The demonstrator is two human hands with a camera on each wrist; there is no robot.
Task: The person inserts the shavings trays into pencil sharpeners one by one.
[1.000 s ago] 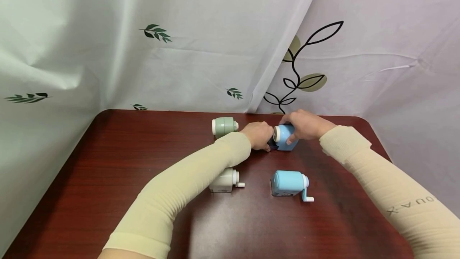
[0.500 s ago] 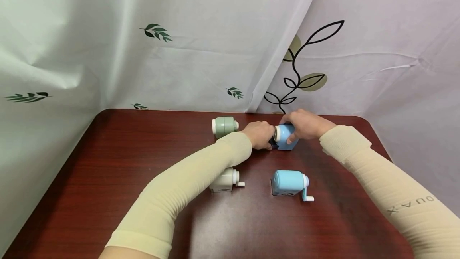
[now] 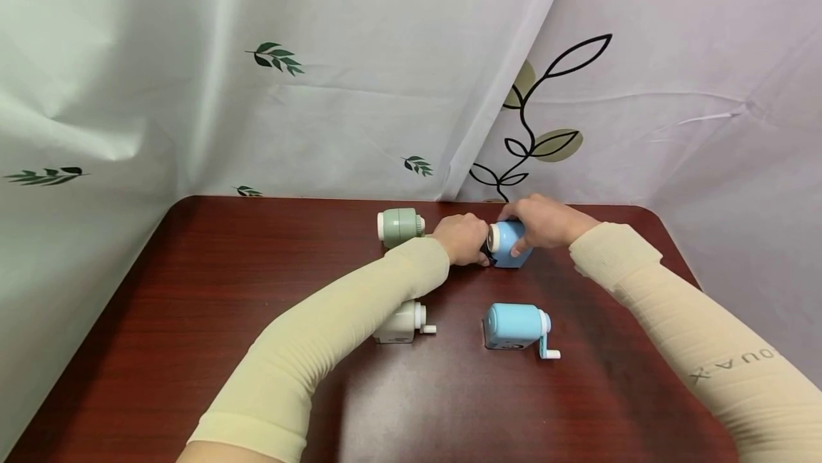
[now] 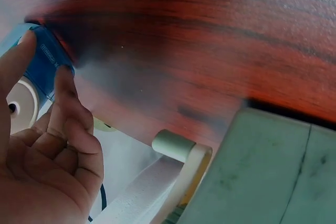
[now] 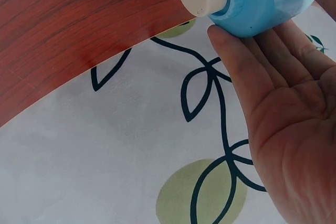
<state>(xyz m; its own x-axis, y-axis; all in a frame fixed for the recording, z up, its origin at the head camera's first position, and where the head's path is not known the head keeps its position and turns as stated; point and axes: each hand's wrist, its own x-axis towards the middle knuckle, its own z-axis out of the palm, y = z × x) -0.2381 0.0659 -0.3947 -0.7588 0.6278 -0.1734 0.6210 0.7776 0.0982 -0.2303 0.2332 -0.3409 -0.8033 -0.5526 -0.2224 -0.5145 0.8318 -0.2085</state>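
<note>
A blue pencil sharpener with a cream round end sits at the table's back right. My right hand grips its body from above, thumb on the near side; in the right wrist view the fingers wrap the blue body, its crank side showing. My left hand is at the sharpener's left end. In the left wrist view the thumb and a finger pinch the edges of its dark blue drawer, while the other fingers curl below. How far the drawer stands out is hard to tell.
Left of my left hand stands a green pencil sharpener, partly behind the sleeve. A beige sharpener sits nearer, half hidden by the left forearm. A light blue sharpener with a crank is at front right. Patterned cloth hangs behind the table.
Almost nothing differs. The left hand's fingertips have shifted slightly at the sharpener's end; the right hand keeps its grip in the same place.
</note>
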